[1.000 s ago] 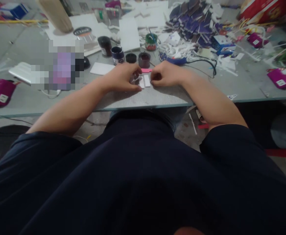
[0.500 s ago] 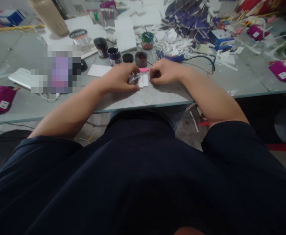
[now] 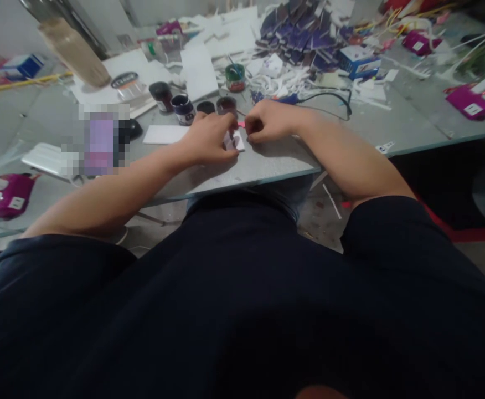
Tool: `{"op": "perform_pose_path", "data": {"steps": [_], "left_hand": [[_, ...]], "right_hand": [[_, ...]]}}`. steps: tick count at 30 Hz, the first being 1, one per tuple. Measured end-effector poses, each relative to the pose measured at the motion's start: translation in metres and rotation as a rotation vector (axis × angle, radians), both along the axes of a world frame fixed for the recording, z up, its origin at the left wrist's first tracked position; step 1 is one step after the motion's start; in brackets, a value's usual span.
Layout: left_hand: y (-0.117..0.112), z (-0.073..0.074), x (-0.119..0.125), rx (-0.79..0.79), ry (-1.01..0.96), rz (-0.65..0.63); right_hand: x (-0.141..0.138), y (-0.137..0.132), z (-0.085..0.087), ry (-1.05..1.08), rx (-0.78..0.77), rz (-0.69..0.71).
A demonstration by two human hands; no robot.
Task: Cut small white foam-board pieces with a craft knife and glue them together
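Observation:
My left hand [image 3: 211,138] is curled on the tabletop, fingers and thumb bent around small white rectangular pieces [image 3: 238,142]. The hand partly covers them, so their number is hard to tell. Just to the right, my right hand [image 3: 269,121] is closed with thumb and fingertips together; whatever it pinches is hidden. A pink strip [image 3: 241,124] shows between the two hands, nearest the right fingertips. Behind the left hand stand small dark paint jars [image 3: 183,110], and a flat white board [image 3: 164,134] lies beside its wrist.
A blue-handled tool [image 3: 286,100] with a black cord lies behind my right hand. Farther back are a green jar [image 3: 235,77], white scraps and a purple heap of pieces [image 3: 296,36]. A phone [image 3: 100,144] stands at left. The table edge [image 3: 259,180] runs close before me.
The view has tilted and shifted slightly. The white pieces now show less beside my left fingers, and the gap between my hands looks narrower.

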State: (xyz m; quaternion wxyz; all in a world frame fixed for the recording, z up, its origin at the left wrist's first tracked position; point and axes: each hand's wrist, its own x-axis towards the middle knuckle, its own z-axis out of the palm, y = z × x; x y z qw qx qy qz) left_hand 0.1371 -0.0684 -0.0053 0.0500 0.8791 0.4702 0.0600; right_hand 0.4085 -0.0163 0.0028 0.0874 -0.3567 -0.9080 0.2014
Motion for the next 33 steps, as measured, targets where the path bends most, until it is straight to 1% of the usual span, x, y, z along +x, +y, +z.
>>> {"op": "perform_pose_path", "data": {"steps": [4, 7, 10, 14, 16, 18, 22, 28, 30, 33], "left_hand": [[0.007, 0.001, 0.004, 0.053, 0.033, -0.025], [0.0, 0.004, 0.008, 0.087, 0.045, -0.032], [-0.027, 0.007, 0.02, 0.115, 0.085, -0.029], [-0.073, 0.006, 0.053, 0.079, 0.21, -0.027], [-0.088, 0.005, 0.07, 0.056, 0.246, 0.006], [-0.097, 0.004, 0.084, 0.03, 0.273, 0.054], [-0.103, 0.002, 0.101, -0.019, 0.28, 0.099], [-0.103, -0.007, 0.113, -0.014, 0.202, 0.099], [-0.101, -0.009, 0.115, -0.011, 0.194, 0.097], [-0.099, -0.008, 0.119, -0.029, 0.195, 0.088]], "right_hand": [[0.001, 0.003, 0.003, -0.044, -0.037, -0.06], [0.001, 0.005, 0.005, -0.062, -0.073, -0.079], [0.002, 0.004, 0.007, -0.082, -0.095, -0.079], [0.006, 0.004, 0.007, -0.066, -0.125, -0.093], [0.009, 0.006, 0.005, -0.045, -0.145, -0.101], [0.011, 0.01, 0.003, -0.045, -0.14, -0.088], [0.018, 0.018, -0.001, -0.087, -0.081, -0.045], [0.027, 0.021, 0.002, -0.124, -0.065, -0.037], [0.026, 0.017, 0.005, -0.084, -0.039, -0.062], [0.016, 0.01, 0.005, 0.013, 0.028, -0.106]]}}
